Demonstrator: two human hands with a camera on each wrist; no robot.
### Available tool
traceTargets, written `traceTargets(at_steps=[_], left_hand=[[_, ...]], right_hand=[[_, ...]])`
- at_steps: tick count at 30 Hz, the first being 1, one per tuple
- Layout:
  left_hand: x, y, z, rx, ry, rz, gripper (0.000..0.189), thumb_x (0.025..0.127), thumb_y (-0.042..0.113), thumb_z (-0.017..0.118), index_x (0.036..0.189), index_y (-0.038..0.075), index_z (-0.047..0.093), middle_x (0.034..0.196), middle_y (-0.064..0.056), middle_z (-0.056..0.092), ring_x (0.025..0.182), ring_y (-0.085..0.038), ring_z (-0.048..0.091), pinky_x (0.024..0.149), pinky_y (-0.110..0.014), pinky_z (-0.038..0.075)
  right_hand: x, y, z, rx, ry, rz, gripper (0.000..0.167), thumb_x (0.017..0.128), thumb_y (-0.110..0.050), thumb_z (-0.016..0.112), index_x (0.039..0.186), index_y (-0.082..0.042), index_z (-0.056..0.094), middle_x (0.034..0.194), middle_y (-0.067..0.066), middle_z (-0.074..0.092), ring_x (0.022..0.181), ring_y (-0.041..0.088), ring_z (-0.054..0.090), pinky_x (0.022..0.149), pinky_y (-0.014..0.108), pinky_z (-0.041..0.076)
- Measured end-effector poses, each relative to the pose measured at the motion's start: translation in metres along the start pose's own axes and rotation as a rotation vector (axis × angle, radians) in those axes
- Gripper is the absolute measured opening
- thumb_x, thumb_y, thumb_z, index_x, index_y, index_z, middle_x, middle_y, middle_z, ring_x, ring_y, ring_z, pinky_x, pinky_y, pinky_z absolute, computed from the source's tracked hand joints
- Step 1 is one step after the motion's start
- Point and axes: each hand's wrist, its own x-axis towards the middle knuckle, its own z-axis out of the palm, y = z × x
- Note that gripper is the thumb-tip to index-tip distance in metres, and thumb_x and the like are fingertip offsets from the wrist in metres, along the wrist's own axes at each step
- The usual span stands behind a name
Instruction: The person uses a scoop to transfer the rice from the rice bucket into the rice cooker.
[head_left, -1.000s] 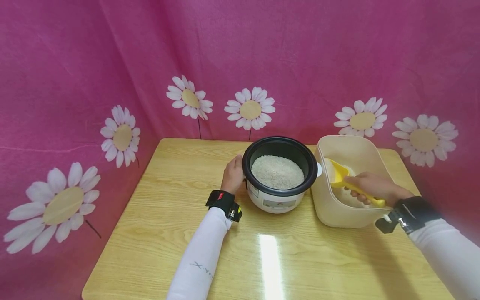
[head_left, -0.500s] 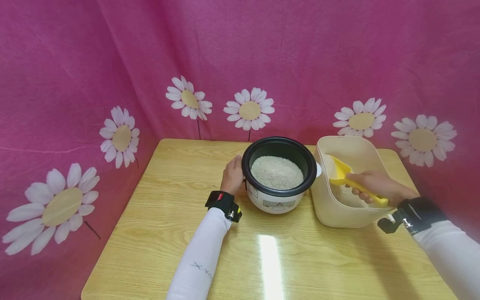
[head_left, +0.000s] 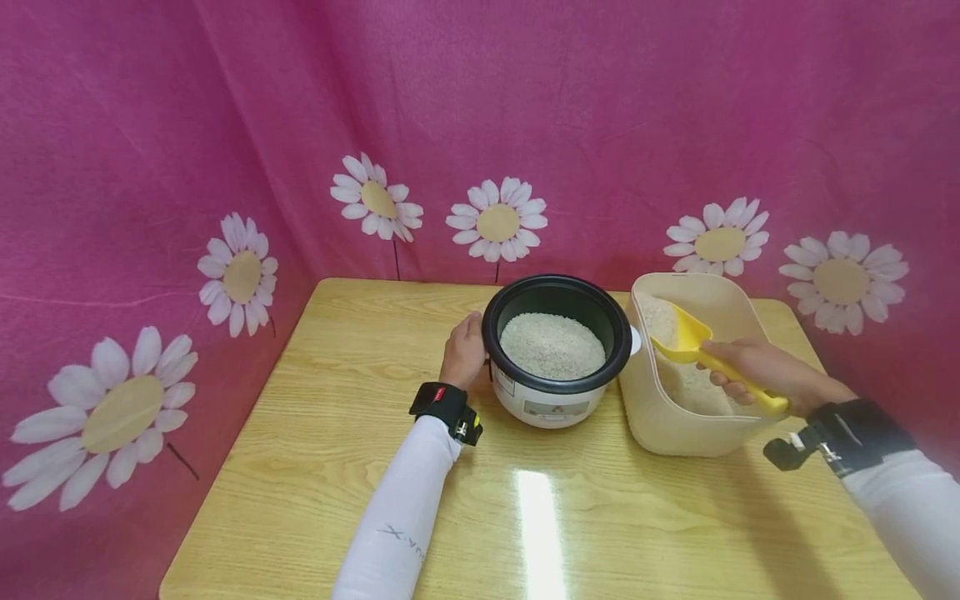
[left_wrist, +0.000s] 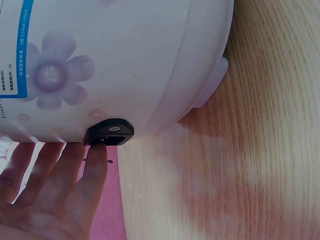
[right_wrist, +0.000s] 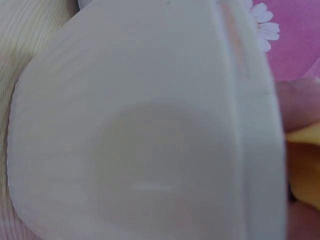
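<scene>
The person's right hand has fingers and thumb closed firmly about the handle of a yellow scoop, with no slack that the head view shows. In the right wrist view the wall of the bin blocks most of the hand, so how each finger sits is hard to tell.

The scoop's long axis runs slantwise: the handle's butt points back toward the person and to the right, while the bowl leads away and to the left, carrying a heap of pale rice. That bowl is over the cream bin, close by its left wall, and the bin's own rice lies below.

Just past that wall, to the left, stands the rice cooker, upright, rice within its black-rimmed pot. The bowl, not the butt, faces the cooker's side, with the bin's wall between them.

The left hand is on the cooker's far side from the scoop; its fingers are straightened and touch the white casing by a black socket, gripping nothing. The right hand alone is near the scoop.
</scene>
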Motion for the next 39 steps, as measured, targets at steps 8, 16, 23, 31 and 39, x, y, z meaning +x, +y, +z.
traceTargets(at_steps=[8,16,23,31,39], left_hand=[[0.002,-0.002,0.001,0.01,0.007,0.005,0.049,0.113,0.047,0.023,0.107,0.015,0.06,0.095,-0.005,0.054,0.105,-0.023,0.056,0.09,-0.038,0.041],[0.0,-0.001,0.001,-0.002,-0.001,0.016,0.047,0.113,0.047,0.024,0.098,0.016,0.055,0.087,-0.003,0.049,0.092,-0.022,0.054,0.081,-0.035,0.041],[0.0,0.0,0.0,-0.002,0.002,0.018,0.045,0.113,0.046,0.024,0.096,0.017,0.054,0.085,-0.002,0.048,0.088,-0.021,0.053,0.078,-0.034,0.041],[0.002,0.0,0.0,0.008,0.006,0.011,0.048,0.113,0.047,0.024,0.101,0.016,0.058,0.09,-0.004,0.053,0.099,-0.023,0.056,0.086,-0.037,0.043],[0.0,0.001,0.0,-0.001,0.007,-0.005,0.049,0.113,0.047,0.024,0.105,0.014,0.061,0.097,-0.006,0.056,0.105,-0.025,0.057,0.091,-0.04,0.045]], right_hand=[[-0.01,0.001,-0.006,0.045,0.032,0.013,0.045,0.112,-0.047,0.037,0.12,-0.004,0.049,0.073,-0.011,0.052,0.052,0.002,0.046,0.047,0.018,0.042],[-0.022,0.002,-0.011,0.116,0.063,0.016,0.039,0.112,-0.047,0.037,0.113,-0.011,0.053,0.073,-0.011,0.054,0.052,0.003,0.048,0.049,0.02,0.043],[-0.03,0.003,-0.011,0.204,0.055,-0.046,0.034,0.112,-0.043,0.038,0.108,-0.012,0.054,0.073,-0.011,0.055,0.052,0.002,0.049,0.048,0.019,0.043],[-0.041,-0.005,-0.013,0.287,0.011,-0.075,0.033,0.112,-0.042,0.039,0.11,-0.012,0.052,0.074,-0.011,0.058,0.053,0.003,0.051,0.048,0.018,0.044],[-0.051,-0.02,-0.004,0.25,0.008,-0.109,0.032,0.112,-0.043,0.04,0.111,-0.013,0.05,0.075,-0.011,0.059,0.053,0.003,0.053,0.049,0.019,0.045]])
